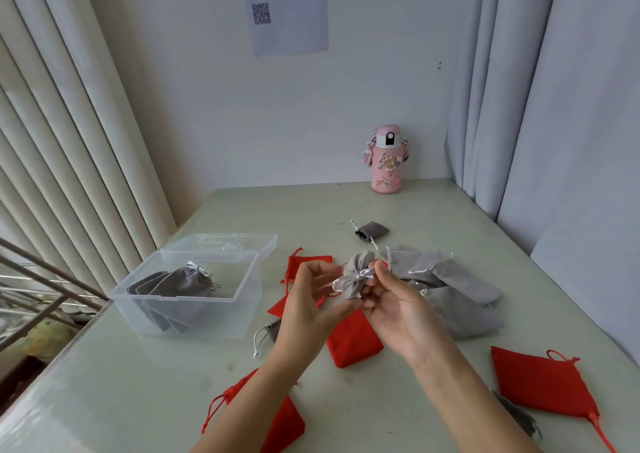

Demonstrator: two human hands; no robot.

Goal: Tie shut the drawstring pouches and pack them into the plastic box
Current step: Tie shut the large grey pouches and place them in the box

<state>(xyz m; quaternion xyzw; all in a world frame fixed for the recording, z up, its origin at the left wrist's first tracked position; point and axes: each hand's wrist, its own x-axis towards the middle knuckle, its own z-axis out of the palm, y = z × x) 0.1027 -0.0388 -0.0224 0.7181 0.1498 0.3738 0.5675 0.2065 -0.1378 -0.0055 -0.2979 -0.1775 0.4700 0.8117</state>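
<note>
A flat red fabric pouch lies nearest, below the grip; the left hand and right hand pinch the small grey velvet pouch at its cinched, white-corded neck; it looks light and limp, best held there; the clear plastic box stands open left of the grip, its rim the likely edge to clear.

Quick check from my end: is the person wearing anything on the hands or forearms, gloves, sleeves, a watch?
Nothing visible. The left hand and right hand are bare: no gloves, rings or watch. The left forearm and right forearm are uncovered, no sleeve in view.
</note>
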